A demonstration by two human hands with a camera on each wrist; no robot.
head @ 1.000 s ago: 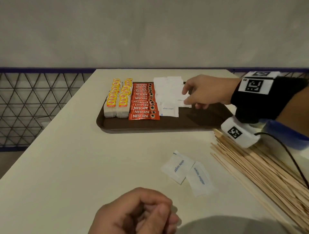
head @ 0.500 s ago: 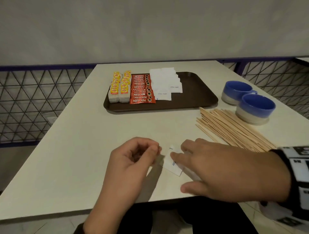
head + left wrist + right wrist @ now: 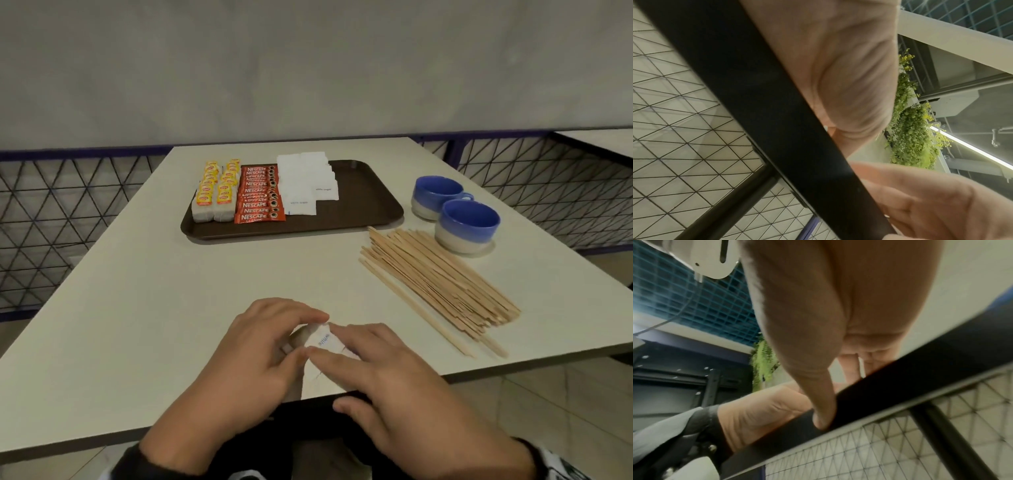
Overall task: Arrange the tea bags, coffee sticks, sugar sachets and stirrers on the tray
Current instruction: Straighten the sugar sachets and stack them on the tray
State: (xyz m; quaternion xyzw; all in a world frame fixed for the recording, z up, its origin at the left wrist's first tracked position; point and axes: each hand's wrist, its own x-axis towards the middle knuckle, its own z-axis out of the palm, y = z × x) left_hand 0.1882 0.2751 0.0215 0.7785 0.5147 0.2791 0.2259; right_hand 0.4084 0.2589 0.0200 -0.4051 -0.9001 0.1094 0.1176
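1. My left hand point(image 3: 260, 349) curls its fingers round a sugar sachet point(image 3: 321, 341), pinching it. My right hand point(image 3: 387, 387) rests straight fingers on it.
2. Beyond my right hand and to its right, the stirrers point(image 3: 435, 281) lie on the table point(image 3: 137, 308).
3. Farthest ahead of both hands, the tray point(image 3: 376, 205) holds tea bags point(image 3: 215, 192), coffee sticks point(image 3: 260, 195) and stacked sachets point(image 3: 305, 181).

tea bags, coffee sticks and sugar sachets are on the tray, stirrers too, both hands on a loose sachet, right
Not the stirrers: the head view shows them piled on the table, right of the tray. Tea bags, coffee sticks and sugar sachets are on it, and the left hand and right hand are on a loose sachet.
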